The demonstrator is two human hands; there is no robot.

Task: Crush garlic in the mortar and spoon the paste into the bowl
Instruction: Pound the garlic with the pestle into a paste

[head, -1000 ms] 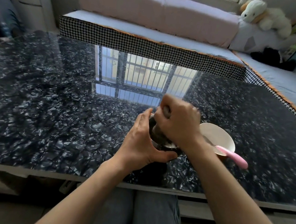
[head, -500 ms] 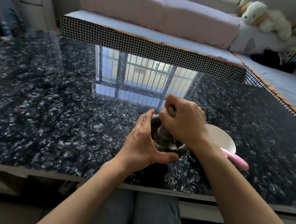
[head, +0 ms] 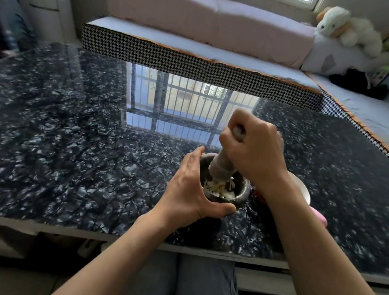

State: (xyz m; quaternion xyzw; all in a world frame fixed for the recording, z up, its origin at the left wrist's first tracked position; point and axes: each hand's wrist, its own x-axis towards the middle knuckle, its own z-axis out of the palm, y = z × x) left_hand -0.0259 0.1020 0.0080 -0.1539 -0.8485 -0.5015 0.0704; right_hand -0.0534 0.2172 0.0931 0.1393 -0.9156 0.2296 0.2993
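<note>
A dark stone mortar (head: 243,192) stands near the front edge of the glossy black table (head: 73,150). Pale crushed garlic (head: 218,187) lies inside it. My left hand (head: 189,188) grips the mortar's left side, thumb curled under its near rim. My right hand (head: 255,151) is fisted round the top of the grey stone pestle (head: 222,167), whose lower end is raised just above the garlic. A white bowl (head: 301,189) sits right of the mortar, mostly hidden by my right forearm. A pink spoon handle (head: 320,216) pokes out beside it.
A houndstooth-edged bench with a pink cushion (head: 206,63) runs along the table's far side and right. A white plush toy (head: 349,29) sits at the back right. My knees (head: 204,284) are under the table's front edge.
My right hand has lifted the pestle upward out of the mortar, uncovering the crushed garlic. The left hand stays on the mortar.
</note>
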